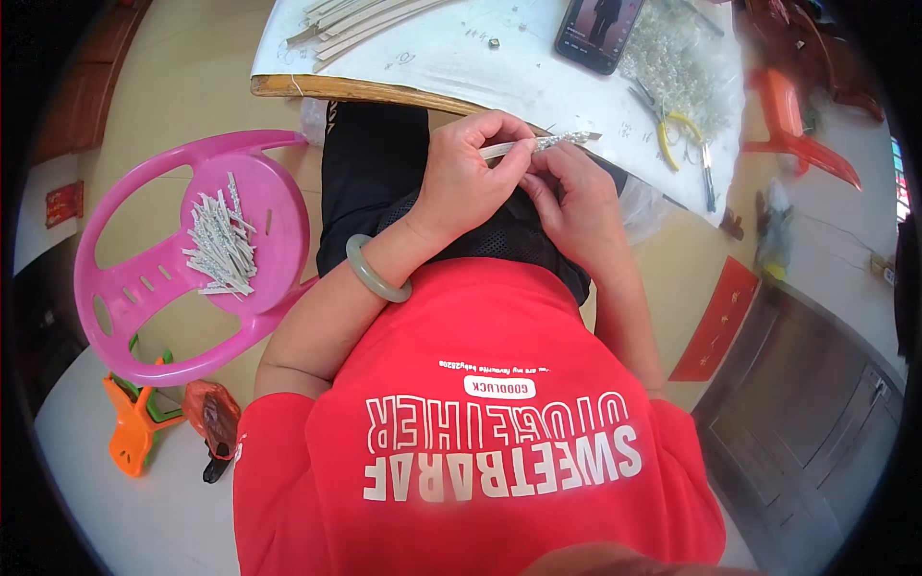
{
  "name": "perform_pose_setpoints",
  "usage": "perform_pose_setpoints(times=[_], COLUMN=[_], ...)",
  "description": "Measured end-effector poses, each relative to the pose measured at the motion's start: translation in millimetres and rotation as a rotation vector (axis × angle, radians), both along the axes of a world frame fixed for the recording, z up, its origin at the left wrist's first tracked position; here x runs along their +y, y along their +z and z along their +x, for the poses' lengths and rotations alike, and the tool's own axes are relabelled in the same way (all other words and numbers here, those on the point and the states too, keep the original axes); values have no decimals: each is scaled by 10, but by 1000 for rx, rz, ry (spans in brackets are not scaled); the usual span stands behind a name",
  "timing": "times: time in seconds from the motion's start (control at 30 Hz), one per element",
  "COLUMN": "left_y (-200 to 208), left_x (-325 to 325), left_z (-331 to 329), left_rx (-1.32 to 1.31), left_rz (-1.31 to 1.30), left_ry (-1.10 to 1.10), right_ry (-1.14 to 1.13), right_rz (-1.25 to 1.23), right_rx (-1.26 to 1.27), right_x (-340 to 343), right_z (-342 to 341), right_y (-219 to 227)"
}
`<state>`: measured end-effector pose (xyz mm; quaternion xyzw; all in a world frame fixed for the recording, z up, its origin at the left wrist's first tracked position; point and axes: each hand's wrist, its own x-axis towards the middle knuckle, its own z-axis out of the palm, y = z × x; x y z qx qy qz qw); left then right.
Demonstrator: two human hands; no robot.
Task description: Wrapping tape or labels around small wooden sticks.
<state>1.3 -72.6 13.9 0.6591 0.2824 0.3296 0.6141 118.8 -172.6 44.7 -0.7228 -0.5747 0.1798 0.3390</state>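
Observation:
My left hand (473, 173) pinches a narrow pale strip (497, 150) between thumb and fingers, just in front of the table edge. Small clear beads or crystals (565, 140) cover the strip's right part. My right hand (578, 197) is curled against that beaded part, its fingertips partly hidden under it. On the pink plastic chair (193, 333) to my left lies a heap of similar short strips (222, 242), several with sparkling ends. Longer plain strips (360, 24) rest at the table's far left.
The white-covered table (442, 62) holds a phone (597, 34), a clear bag of beads (677, 62), yellow-handled pliers (667, 134) and a slim metal tool (708, 178). Orange-red plastic stools (788, 125) stand right. A reddish bag (211, 415) and an orange item (132, 437) lie at lower left.

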Motion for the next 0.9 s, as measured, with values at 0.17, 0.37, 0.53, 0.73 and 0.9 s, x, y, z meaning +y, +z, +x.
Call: perform_pose_setpoints(times=[0.17,0.37,0.53,0.73,0.9], left_y=[-1,6,0,33,40], left_x=[2,-4,-8,-1,-5], left_z=[-10,-12,-10,-2,-5], left_rx=[3,2,7,17,-2], left_rz=[22,13,24,36,42], left_ry=[-11,-11,-5,14,20], right_ry=[6,4,5,-29,-206], right_rz=[-13,-23,-17,-54,25], right_rx=[10,40,42,149,540], right_x=[1,-4,-7,-27,-23], right_z=[-3,-18,-18,30,161], right_y=[-4,-2,-11,-16,-20])
